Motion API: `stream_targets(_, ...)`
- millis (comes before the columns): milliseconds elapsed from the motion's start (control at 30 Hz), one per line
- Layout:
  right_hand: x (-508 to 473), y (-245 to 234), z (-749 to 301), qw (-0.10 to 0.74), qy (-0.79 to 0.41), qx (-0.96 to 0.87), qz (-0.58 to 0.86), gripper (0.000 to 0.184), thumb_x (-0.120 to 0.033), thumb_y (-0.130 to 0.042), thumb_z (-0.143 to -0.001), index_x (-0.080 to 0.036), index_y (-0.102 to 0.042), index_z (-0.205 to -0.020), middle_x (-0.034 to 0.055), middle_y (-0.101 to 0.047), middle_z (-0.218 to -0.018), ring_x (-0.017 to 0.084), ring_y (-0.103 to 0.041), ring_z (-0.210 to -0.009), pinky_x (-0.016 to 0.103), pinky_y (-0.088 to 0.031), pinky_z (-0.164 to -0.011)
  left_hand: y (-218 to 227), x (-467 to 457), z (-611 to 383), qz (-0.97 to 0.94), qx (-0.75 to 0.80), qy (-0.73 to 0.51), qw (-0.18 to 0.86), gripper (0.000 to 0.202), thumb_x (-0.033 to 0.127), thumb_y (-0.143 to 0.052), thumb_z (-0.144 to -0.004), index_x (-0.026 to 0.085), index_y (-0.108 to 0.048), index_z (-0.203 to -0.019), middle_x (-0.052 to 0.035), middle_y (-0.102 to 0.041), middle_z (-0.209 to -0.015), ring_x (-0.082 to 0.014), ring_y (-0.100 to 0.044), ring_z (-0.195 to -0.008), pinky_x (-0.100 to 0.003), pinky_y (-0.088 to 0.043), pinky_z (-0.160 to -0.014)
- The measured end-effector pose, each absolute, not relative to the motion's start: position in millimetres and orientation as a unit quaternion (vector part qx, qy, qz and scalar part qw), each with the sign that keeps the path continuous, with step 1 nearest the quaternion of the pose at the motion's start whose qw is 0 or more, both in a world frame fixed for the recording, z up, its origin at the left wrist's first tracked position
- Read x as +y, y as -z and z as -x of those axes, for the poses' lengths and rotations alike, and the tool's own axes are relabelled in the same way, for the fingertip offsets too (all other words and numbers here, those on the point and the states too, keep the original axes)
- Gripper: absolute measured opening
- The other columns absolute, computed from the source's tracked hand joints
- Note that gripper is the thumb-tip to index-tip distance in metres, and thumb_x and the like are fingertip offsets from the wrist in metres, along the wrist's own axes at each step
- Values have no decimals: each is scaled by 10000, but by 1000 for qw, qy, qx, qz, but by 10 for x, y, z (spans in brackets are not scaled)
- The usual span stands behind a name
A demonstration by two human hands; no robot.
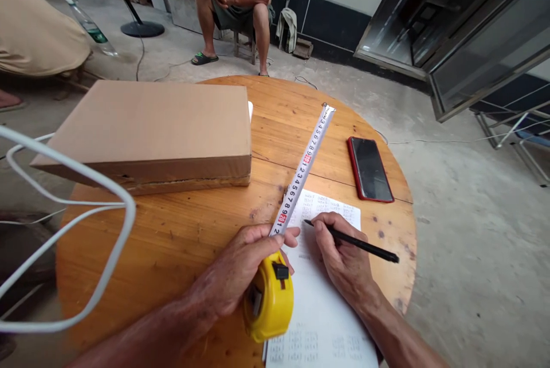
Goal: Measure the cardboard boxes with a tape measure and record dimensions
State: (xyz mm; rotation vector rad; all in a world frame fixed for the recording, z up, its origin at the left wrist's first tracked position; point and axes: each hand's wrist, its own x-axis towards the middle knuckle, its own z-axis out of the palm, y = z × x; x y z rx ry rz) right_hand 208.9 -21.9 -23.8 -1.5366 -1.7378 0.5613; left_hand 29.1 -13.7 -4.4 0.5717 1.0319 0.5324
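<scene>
My left hand (240, 265) is closed on a yellow tape measure (269, 298), thumb pressing its white blade (306, 161). The blade runs out up and to the right across a round wooden table (180, 242), its hook end near the far middle. My right hand (339, 253) grips a black pen (356, 243), tip pointing left over a white sheet of paper (320, 310) with printed columns. The paper lies at the table's near edge, under both hands.
A flat cardboard box (150, 127) covers the table's left half. A red-cased phone (369, 168) lies face up at the right. White cables (69, 207) loop at the left. A person sits on a stool (234, 1) beyond the table. A plastic bottle (91, 27) lies on the floor.
</scene>
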Motion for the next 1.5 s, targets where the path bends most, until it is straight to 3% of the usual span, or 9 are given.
stream_targets(200,-223,212,-2082,364,-224,-674,602,162,-223,-463,-877,-192,-571,-761,-25,-533,-614,105,-460,-522,233,-381,-512,44,-160,-281,-269,474,-257,799,182,320,-552,-827,161,-639,-836,-51,-689,-663,-154,-591,-629,-233,-408,-582)
stream_targets(500,-220,220,-2079,368,-221,-674,601,153,-208,-462,-880,-192,-569,-772,-24,-542,-624,104,-465,-534,229,-385,-518,39,-147,-276,-267,475,-252,800,183,316,-541,-833,166,-642,-858,-53,-699,-652,-165,-602,-633,-241,-413,-590)
stream_targets(1067,-219,212,-2071,366,-211,-675,605,156,-217,-461,-874,-191,-569,-765,-21,-546,-619,113,-490,-551,237,-396,-525,64,-144,-275,-261,473,-256,802,184,336,-565,-816,173,-643,-849,-38,-670,-614,-160,-586,-629,-228,-396,-561)
stream_targets(1500,-217,247,-2101,363,-226,-678,598,118,-207,-486,-876,-194,-581,-806,-16,-576,-666,116,-511,-577,237,-405,-546,24,-143,-286,-257,484,-252,798,202,322,-564,-810,150,-642,-881,-40,-686,-633,-109,-515,-525,-202,-365,-507)
